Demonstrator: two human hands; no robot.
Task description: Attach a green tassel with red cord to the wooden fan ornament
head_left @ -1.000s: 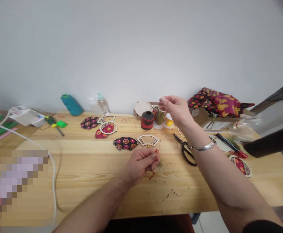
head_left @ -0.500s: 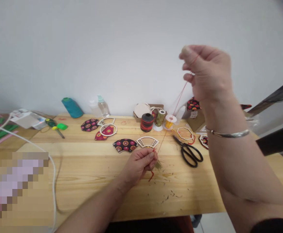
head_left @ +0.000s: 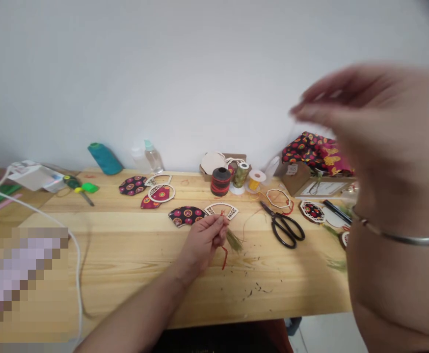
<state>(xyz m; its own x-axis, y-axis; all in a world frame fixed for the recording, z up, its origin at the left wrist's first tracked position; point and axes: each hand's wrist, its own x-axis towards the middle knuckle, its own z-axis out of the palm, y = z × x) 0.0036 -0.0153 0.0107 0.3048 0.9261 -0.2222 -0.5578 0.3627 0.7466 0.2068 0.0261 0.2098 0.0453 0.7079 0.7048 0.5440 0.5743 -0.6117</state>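
My left hand (head_left: 209, 235) is closed in a pinch above the table. It holds an olive-green tassel (head_left: 233, 241), whose strands hang out to the right. Red cord ends stick up above my fingertips, and a red cord (head_left: 224, 258) dangles below. My right hand (head_left: 369, 108) is raised at the upper right, blurred by motion, thumb and fingertips pressed together. Only a faint trace of thread shows under those fingertips. Beyond my left hand lie a fan-shaped wooden frame (head_left: 232, 211) and a patterned fan-shaped piece (head_left: 185, 215). Black-handled scissors (head_left: 288, 230) rest to the right.
Along the wall stand a red-and-black thread spool (head_left: 221, 182), a green spool (head_left: 241, 175), a yellow spool (head_left: 256, 181), a teal cone (head_left: 105, 158) and a pump bottle (head_left: 153, 158). A cardboard box (head_left: 294, 184) holds patterned cloth. A white cable (head_left: 77, 274) crosses the left side.
My right hand has swung right and nearer the camera, uncovering the box of cloth. The taut red thread between my hands no longer shows. My left hand keeps hold of the tassel, slightly further left.
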